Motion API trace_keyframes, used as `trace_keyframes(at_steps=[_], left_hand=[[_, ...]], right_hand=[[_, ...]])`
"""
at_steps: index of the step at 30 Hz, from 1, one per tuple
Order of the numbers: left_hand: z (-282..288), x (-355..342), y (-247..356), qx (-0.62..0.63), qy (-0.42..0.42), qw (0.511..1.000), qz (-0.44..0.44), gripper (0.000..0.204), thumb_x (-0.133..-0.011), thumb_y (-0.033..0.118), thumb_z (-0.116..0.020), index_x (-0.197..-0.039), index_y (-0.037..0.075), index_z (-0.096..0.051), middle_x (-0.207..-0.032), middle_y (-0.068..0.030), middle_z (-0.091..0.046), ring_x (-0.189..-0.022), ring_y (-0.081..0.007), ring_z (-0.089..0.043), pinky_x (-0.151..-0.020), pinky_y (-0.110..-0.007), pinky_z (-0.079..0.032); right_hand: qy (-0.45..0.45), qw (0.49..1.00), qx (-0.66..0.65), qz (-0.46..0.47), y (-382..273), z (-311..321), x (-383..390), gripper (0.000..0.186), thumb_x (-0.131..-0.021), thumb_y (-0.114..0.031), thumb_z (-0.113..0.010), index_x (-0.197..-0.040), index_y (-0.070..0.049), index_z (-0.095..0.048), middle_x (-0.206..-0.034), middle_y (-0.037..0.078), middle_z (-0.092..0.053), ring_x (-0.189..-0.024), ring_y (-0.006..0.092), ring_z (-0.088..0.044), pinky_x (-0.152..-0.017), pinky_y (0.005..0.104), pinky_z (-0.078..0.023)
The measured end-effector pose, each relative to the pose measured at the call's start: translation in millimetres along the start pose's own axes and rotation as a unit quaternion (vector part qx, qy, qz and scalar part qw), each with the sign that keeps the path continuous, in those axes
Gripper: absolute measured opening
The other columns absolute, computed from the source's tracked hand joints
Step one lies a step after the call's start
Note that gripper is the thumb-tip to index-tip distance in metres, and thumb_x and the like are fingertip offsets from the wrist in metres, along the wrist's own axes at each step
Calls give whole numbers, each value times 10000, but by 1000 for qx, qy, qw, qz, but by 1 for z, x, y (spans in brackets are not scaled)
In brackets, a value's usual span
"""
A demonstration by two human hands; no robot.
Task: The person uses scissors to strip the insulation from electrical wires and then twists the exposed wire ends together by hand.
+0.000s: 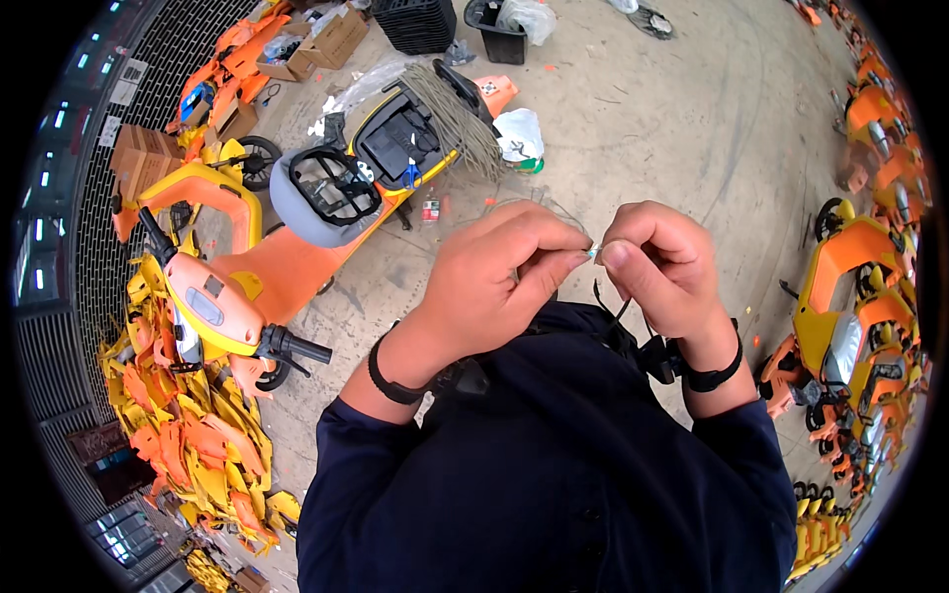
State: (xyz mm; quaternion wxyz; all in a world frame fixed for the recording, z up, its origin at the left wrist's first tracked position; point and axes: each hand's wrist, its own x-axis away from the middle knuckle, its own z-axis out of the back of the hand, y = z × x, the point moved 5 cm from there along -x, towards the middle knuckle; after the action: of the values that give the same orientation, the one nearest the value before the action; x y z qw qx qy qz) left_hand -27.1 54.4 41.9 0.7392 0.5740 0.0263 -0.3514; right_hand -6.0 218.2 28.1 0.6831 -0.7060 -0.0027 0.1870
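Note:
My left hand point(509, 277) and my right hand point(662, 265) meet in front of my chest, both closed in a pinch. Between their fingertips shows a tiny white and light-blue piece point(593, 251), too small to name. Thin wire-like strands point(561, 211) show just beyond my left fingers. Below my right hand hangs a thin black cord point(622, 314); whether my fingers grip it I cannot tell. Ahead and to the left stands an orange and yellow scooter point(287, 267). Its grey seat point(306, 229) is tipped up, and blue-handled scissors point(412, 176) lie at its black compartment point(400, 138).
A bundle of grey-brown cables point(460, 124) drapes over the scooter's rear. Behind it stand black crates point(415, 22), a black bin point(497, 42) and cardboard boxes point(331, 42). Orange and yellow panels point(198, 445) are heaped at left; several scooters point(840, 287) line the right.

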Motion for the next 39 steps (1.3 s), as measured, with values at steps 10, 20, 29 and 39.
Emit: trace_keyframes(at_steps=[10,20,29,39], left_hand=[[9,-2,19,-193,71,966,-155,255,-737,-50,-711,-968,58,-711,-834,-77,-670,-676,-207,-618,-590,-284,-490],[7,-1,18,-208,21,962,-177,341,-657,-61,-697,-973,63,-718,-869,-58,-673,-667,-208,-603,-575,-294,-476],[8,-3,15,-146,6,981,-128,268,-714,-28,-726,-964,68,-710,-839,-61,-655,-693,-219,-603,-605,-297,-477],[4,0,5,13,115,993,12,167,-783,25,-719,-939,63,-672,-896,-61,-673,-733,-234,-649,-630,-301,-511]], right_hand=[[-23,992,-93,-81,7,0,-1,145,-950,-119,-585,-854,-13,-612,-776,33,-632,-638,105,-586,-560,231,-448],[-113,976,-54,-177,6,0,-9,216,-974,-190,-545,-934,4,-632,-800,26,-619,-684,117,-569,-608,237,-455],[-171,982,39,-68,-5,-3,-11,103,-912,-61,-545,-883,-9,-630,-799,63,-632,-728,174,-581,-677,298,-460],[-58,993,93,31,-10,-5,-10,76,-819,7,-562,-814,-22,-633,-750,70,-643,-650,194,-611,-591,291,-469]])
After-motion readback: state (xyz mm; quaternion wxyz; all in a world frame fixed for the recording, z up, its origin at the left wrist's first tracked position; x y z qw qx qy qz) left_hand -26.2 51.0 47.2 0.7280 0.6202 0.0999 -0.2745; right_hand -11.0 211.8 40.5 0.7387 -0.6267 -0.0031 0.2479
